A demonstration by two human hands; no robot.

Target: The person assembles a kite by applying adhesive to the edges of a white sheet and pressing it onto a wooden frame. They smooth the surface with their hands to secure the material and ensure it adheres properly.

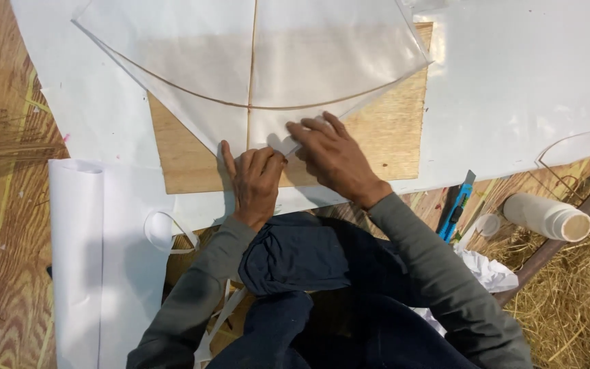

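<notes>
A white paper kite (pixel 192 61) with a thin straight spine and a bowed stick lies on a plywood board (pixel 384 143), its bottom corner pointing toward me. My left hand (pixel 253 179) presses flat on that corner. My right hand (pixel 330 156) pinches a small white strip of paper or tape (pixel 289 147) at the kite's lower right edge, just beside the left hand. Grey sleeves cover both arms.
White paper sheets (pixel 513 82) lie under and around the board; another sheet (pixel 97 260) is at my left. A blue utility knife (pixel 456 208), a white bottle on its side (pixel 546 216) with its cap (pixel 487 224), crumpled paper (pixel 486 270) and straw (pixel 575 307) are at right.
</notes>
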